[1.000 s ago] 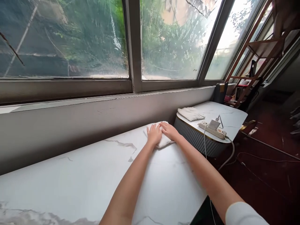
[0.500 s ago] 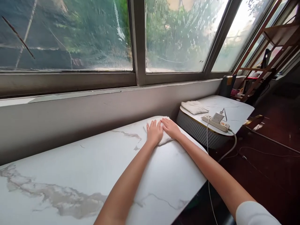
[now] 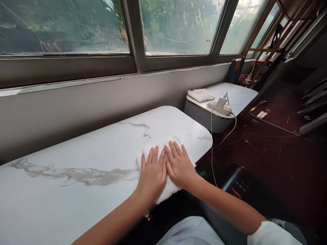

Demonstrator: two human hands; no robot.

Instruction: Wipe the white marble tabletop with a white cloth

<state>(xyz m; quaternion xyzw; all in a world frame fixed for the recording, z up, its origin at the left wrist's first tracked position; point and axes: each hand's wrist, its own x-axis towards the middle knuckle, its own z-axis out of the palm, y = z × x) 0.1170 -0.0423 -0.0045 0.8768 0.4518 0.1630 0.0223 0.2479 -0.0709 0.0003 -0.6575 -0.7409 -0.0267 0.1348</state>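
Both my hands press flat on a white cloth [image 3: 168, 190] that lies on the marble-patterned white table [image 3: 76, 200]. My left hand [image 3: 152, 173] has its fingers stretched out and slightly spread over the cloth. Beside it, my right hand [image 3: 180, 166] rests the same way, thumbs and index fingers close together. Much of the cloth is hidden under the hands, and its near corner hangs at the table's front edge.
Beyond the right end stands a second white table [image 3: 237, 93] with a folded cloth [image 3: 201, 95] and a power strip [image 3: 219, 109]. Cables run down to the dark floor [image 3: 268, 163]. A wall [image 3: 84, 109] with windows [image 3: 184, 30] runs along the back; a wooden rack [image 3: 265, 51] stands far right.
Both hands and the cloth have slid from the table's far right corner back toward me, to the front edge. The view has tilted downward, showing more of my clothing.
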